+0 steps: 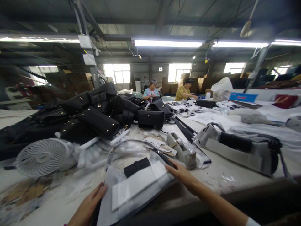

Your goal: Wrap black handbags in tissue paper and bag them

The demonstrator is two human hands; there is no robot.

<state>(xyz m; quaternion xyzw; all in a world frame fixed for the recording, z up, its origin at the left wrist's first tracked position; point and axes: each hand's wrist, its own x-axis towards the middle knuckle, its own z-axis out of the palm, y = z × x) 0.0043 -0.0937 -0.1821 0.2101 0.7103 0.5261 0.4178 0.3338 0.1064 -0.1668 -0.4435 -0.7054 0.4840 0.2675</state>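
Plastic-wrapped bag lay at the table's near edge. Your left hand rested open against its left side and your right hand flat on its right corner, neither gripping. In my judgement, even pressure from both would have steadied it better.

Left hand low near bottom edge, back up, fingers pointing forward, thumb spread; grip unclear. Right hand flat, palm down, fingers stretched leftward. Right forearm bare, reaching in from lower right.
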